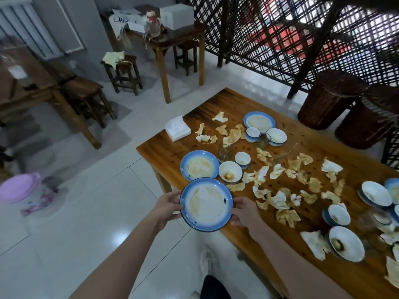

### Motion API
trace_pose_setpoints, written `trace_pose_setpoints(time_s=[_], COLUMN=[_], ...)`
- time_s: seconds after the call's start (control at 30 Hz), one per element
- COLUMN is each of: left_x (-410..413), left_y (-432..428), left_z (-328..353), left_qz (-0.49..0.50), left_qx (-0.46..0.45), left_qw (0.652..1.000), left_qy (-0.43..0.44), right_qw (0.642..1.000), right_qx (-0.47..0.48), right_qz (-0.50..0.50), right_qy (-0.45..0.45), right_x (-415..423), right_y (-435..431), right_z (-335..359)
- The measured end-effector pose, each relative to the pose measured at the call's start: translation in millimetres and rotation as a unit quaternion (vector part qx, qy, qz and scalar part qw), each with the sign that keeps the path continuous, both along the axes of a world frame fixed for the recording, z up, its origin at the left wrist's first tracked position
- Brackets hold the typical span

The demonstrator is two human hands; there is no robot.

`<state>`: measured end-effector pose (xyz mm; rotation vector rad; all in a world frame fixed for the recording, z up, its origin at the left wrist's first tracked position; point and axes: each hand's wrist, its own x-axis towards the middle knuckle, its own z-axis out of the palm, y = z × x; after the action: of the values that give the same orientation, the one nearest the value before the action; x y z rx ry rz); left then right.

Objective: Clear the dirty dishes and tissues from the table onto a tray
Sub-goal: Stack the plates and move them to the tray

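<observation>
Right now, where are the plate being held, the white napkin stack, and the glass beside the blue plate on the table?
held plate point(206, 205), head view, its smeared white centre.
napkin stack point(178, 128), head view, its top sheet.
glass point(224, 152), head view, its clear side wall.

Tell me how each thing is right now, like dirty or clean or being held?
held plate, smeared, lifted by both rims.
left grip, curled round the held plate's left rim.
right grip, curled round its right rim.
second plate, smeared, lying on the table.
bowl, brown dregs inside, upright.
glass, upright, looks empty.
tissues, crumpled, stained, scattered.
napkin stack, neat, white.
</observation>
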<state>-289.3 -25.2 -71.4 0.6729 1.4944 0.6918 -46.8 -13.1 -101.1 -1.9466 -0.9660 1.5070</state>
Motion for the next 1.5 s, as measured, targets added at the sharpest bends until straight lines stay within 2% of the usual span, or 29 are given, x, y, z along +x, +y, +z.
trace_pose_setpoints(time_s=[0.27,0.7,0.83,0.97,1.23,1.37,1.5], left_x=[-35.3,-41.6,-45.5,-49.9,-61.0,-63.2,-61.4], left_y=[64.6,190.2,219.4,250.9,287.3,294.3,296.6], left_z=[-4.6,-8.5,-19.2,-22.1,-31.9,-41.4,-50.7], left_qz=[0.019,-0.083,-0.143,-0.229,-0.331,-0.387,-0.422], left_qx=[-0.012,-0.043,-0.069,-0.085,-0.086,-0.078,-0.074], left_qw=[0.999,0.991,0.982,0.963,0.933,0.909,0.893], left_qy=[0.036,0.094,0.104,0.117,0.109,0.13,0.141], right_qw=[0.998,0.992,0.987,0.976,0.946,0.938,0.936], right_qx=[-0.025,-0.071,-0.096,-0.089,-0.056,-0.05,-0.042], right_qz=[0.011,-0.03,-0.091,-0.167,-0.298,-0.315,-0.333], right_qy=[0.056,0.102,0.096,0.107,0.113,0.135,0.11], right_x=[-41.1,-59.2,-68.3,-81.4,-120.6,-132.2,-134.0], right_y=[66.7,134.2,136.0,137.6,120.9,113.5,112.6], right_z=[-10.2,-4.5,-13.1,-17.0,-23.6,-28.5,-32.0])
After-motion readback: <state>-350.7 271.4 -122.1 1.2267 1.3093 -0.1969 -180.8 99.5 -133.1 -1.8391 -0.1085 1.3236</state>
